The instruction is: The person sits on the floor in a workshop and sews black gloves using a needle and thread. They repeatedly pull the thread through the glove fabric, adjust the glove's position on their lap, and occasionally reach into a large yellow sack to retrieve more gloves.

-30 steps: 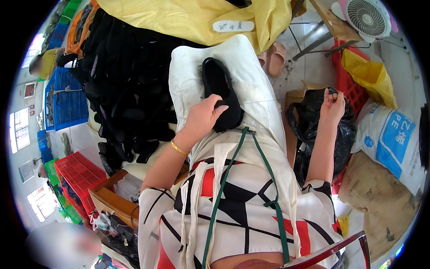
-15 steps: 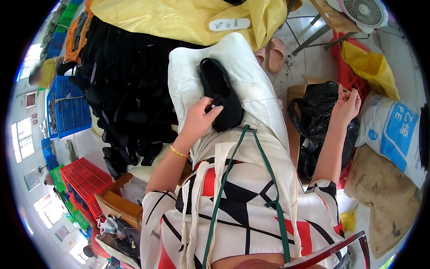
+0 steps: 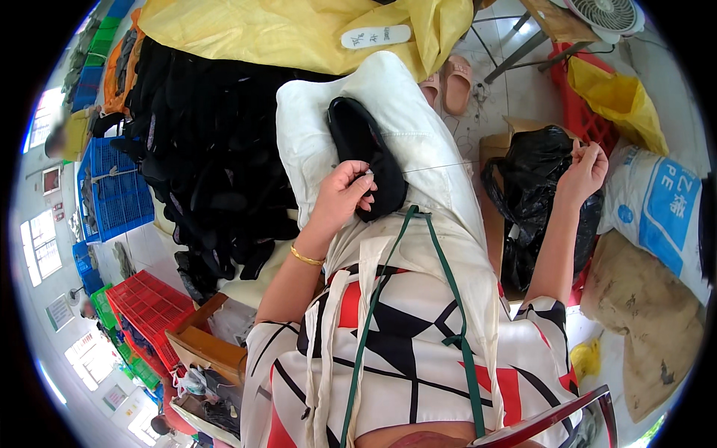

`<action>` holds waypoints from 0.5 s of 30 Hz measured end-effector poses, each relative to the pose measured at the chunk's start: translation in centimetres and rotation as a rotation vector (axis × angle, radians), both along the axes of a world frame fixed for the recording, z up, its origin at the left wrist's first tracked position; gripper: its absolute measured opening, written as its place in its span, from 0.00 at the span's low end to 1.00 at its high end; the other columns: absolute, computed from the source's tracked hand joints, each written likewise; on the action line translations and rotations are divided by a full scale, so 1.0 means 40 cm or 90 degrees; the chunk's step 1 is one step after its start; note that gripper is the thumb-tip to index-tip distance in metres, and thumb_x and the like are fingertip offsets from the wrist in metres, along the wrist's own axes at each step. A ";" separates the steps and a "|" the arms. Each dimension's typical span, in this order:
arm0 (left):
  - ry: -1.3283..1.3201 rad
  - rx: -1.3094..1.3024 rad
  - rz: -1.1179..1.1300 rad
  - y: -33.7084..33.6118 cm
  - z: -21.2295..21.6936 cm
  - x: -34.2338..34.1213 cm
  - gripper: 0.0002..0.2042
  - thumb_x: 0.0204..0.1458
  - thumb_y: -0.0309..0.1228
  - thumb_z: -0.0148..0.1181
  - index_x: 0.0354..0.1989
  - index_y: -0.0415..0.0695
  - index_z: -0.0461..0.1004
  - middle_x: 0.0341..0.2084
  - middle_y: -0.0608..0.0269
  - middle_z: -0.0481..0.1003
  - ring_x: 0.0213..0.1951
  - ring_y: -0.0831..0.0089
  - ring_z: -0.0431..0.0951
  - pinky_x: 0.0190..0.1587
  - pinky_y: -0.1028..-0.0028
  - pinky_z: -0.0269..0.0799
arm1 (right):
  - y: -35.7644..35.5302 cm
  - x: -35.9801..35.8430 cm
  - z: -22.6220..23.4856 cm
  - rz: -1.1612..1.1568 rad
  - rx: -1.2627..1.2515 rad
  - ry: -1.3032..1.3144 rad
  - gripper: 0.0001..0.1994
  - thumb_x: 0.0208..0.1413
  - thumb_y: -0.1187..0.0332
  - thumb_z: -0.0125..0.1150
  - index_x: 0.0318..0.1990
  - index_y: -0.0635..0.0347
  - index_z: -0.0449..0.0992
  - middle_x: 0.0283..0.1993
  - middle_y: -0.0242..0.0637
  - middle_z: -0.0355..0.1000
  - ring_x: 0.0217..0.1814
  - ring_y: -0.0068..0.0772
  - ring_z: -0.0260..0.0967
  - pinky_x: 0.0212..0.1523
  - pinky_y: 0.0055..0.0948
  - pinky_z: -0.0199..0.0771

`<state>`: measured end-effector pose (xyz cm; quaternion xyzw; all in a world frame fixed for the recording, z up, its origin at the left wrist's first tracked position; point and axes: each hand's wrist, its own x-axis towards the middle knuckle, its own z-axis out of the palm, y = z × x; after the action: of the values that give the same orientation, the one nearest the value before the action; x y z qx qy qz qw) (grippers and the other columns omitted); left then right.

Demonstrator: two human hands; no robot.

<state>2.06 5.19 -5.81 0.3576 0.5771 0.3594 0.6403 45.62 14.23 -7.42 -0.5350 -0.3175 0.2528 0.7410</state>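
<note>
A black slip-on shoe (image 3: 364, 142) lies on the white apron (image 3: 418, 142) over my lap, its toe end nearest me. My left hand (image 3: 345, 193), with a gold bracelet at the wrist, is closed on the shoe's near part, fingers curled and thumb pressed in. From the shoe a fine dark thread (image 3: 444, 166) runs right across the apron toward my right hand (image 3: 585, 172). That hand is raised far out to the right, its fingertips pinched together. Whether a needle is between them is too small to see.
Left of my lap lies a big heap of black shoes (image 3: 216, 149). A yellow sheet (image 3: 246, 30) with a white insole (image 3: 376, 36) spreads ahead. Below my right hand are a black plastic bag (image 3: 523, 172) and a carton (image 3: 493, 153); a white-and-blue sack (image 3: 657, 209) stands beyond.
My right hand has moved slightly further right, its fingers pinched more tightly. My left fingers have shifted on the shoe, with more of the fingertips showing. The shoe stays on my lap.
</note>
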 end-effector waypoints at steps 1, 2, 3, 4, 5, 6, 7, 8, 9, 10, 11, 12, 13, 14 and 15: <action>-0.007 -0.001 -0.004 0.000 -0.002 0.000 0.12 0.62 0.32 0.57 0.49 0.37 0.72 0.30 0.64 0.76 0.25 0.82 0.74 0.25 0.82 0.73 | 0.001 -0.014 0.001 -0.003 -0.006 -0.027 0.06 0.67 0.71 0.54 0.44 0.65 0.69 0.30 0.33 0.71 0.31 0.20 0.67 0.52 0.30 0.75; -0.014 -0.016 0.017 -0.003 -0.001 0.001 0.12 0.62 0.32 0.57 0.48 0.37 0.72 0.30 0.64 0.76 0.25 0.82 0.75 0.25 0.82 0.73 | 0.003 -0.029 0.002 -0.005 -0.013 -0.054 0.06 0.67 0.71 0.54 0.45 0.65 0.69 0.31 0.34 0.72 0.32 0.21 0.68 0.50 0.28 0.75; -0.022 -0.032 0.036 -0.004 0.006 0.005 0.11 0.62 0.32 0.58 0.47 0.37 0.73 0.30 0.63 0.77 0.25 0.81 0.75 0.25 0.82 0.73 | 0.000 -0.044 -0.007 0.025 -0.036 -0.122 0.07 0.67 0.72 0.53 0.47 0.66 0.68 0.34 0.36 0.74 0.36 0.23 0.72 0.44 0.22 0.73; -0.028 -0.047 0.056 -0.005 0.009 0.008 0.11 0.62 0.32 0.58 0.47 0.37 0.73 0.30 0.62 0.77 0.25 0.81 0.75 0.25 0.81 0.73 | -0.004 -0.085 0.007 0.061 -0.059 -0.167 0.06 0.66 0.73 0.54 0.46 0.65 0.70 0.34 0.34 0.75 0.37 0.22 0.72 0.44 0.22 0.73; -0.047 -0.071 0.070 -0.004 0.009 0.007 0.11 0.61 0.32 0.58 0.46 0.38 0.73 0.29 0.62 0.77 0.24 0.81 0.75 0.24 0.81 0.73 | -0.012 -0.117 -0.002 0.133 -0.095 -0.128 0.06 0.66 0.73 0.55 0.46 0.64 0.72 0.34 0.33 0.75 0.36 0.22 0.72 0.43 0.22 0.73; -0.067 -0.095 0.084 -0.003 0.009 0.004 0.11 0.61 0.33 0.58 0.45 0.38 0.74 0.29 0.62 0.78 0.23 0.80 0.75 0.23 0.81 0.73 | -0.023 -0.151 -0.012 0.206 -0.131 -0.090 0.05 0.66 0.73 0.56 0.45 0.64 0.73 0.34 0.32 0.75 0.36 0.21 0.72 0.42 0.22 0.73; -0.087 -0.119 0.101 -0.005 0.009 0.001 0.10 0.61 0.33 0.58 0.44 0.39 0.74 0.29 0.62 0.78 0.22 0.80 0.75 0.23 0.80 0.73 | -0.039 -0.203 -0.014 0.313 -0.169 -0.027 0.05 0.65 0.72 0.56 0.45 0.63 0.75 0.34 0.31 0.75 0.35 0.20 0.71 0.41 0.21 0.73; -0.097 -0.128 0.107 -0.003 0.010 0.002 0.10 0.61 0.33 0.58 0.43 0.40 0.75 0.28 0.62 0.78 0.21 0.79 0.75 0.22 0.80 0.72 | -0.062 -0.261 -0.005 0.417 -0.207 0.036 0.05 0.65 0.72 0.57 0.45 0.62 0.76 0.34 0.30 0.74 0.35 0.19 0.71 0.39 0.21 0.73; -0.107 -0.137 0.115 -0.003 0.011 0.004 0.09 0.61 0.34 0.59 0.43 0.41 0.75 0.28 0.62 0.78 0.20 0.79 0.74 0.21 0.80 0.71 | -0.086 -0.319 0.012 0.509 -0.289 0.028 0.06 0.65 0.71 0.57 0.46 0.60 0.77 0.34 0.27 0.74 0.33 0.16 0.70 0.35 0.19 0.72; -0.117 -0.147 0.123 -0.004 0.011 0.004 0.09 0.61 0.34 0.59 0.42 0.42 0.76 0.27 0.63 0.79 0.19 0.79 0.74 0.21 0.79 0.69 | -0.109 -0.364 0.020 0.649 -0.311 0.069 0.06 0.65 0.71 0.58 0.46 0.59 0.78 0.36 0.26 0.75 0.33 0.15 0.70 0.34 0.17 0.72; -0.125 -0.153 0.125 -0.002 0.008 0.003 0.09 0.60 0.34 0.59 0.42 0.41 0.76 0.28 0.62 0.79 0.19 0.79 0.74 0.20 0.79 0.70 | -0.128 -0.418 0.041 0.735 -0.370 -0.010 0.07 0.64 0.70 0.59 0.45 0.59 0.79 0.38 0.26 0.76 0.33 0.16 0.71 0.35 0.19 0.73; -0.135 -0.158 0.127 0.001 0.007 0.003 0.10 0.60 0.35 0.60 0.42 0.41 0.76 0.28 0.61 0.79 0.19 0.79 0.74 0.19 0.79 0.70 | -0.149 -0.470 0.034 0.790 -0.237 -0.072 0.07 0.63 0.70 0.60 0.46 0.58 0.80 0.37 0.27 0.78 0.31 0.18 0.72 0.33 0.22 0.74; -0.144 -0.163 0.134 -0.001 0.004 0.001 0.10 0.60 0.35 0.60 0.42 0.41 0.76 0.29 0.60 0.80 0.18 0.79 0.75 0.19 0.80 0.70 | -0.152 -0.515 0.036 0.818 -0.174 -0.158 0.07 0.62 0.70 0.61 0.46 0.58 0.79 0.35 0.30 0.78 0.29 0.23 0.73 0.32 0.24 0.74; -0.151 -0.162 0.137 -0.002 0.000 -0.001 0.10 0.60 0.35 0.60 0.42 0.41 0.76 0.29 0.60 0.80 0.19 0.79 0.75 0.19 0.80 0.70 | -0.153 -0.550 0.040 0.840 -0.109 -0.243 0.07 0.61 0.69 0.61 0.45 0.57 0.79 0.32 0.33 0.78 0.27 0.27 0.74 0.32 0.26 0.74; -0.157 -0.159 0.140 -0.003 -0.005 -0.001 0.10 0.60 0.35 0.60 0.42 0.41 0.76 0.29 0.60 0.80 0.19 0.79 0.75 0.19 0.80 0.70 | -0.149 -0.576 0.033 0.807 -0.113 -0.272 0.07 0.61 0.69 0.61 0.44 0.57 0.79 0.31 0.35 0.77 0.26 0.29 0.73 0.31 0.27 0.74</action>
<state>2.01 5.06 -6.03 0.1637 0.5702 0.3933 0.7024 22.58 8.26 -6.12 -0.3423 -0.6879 0.5525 0.3232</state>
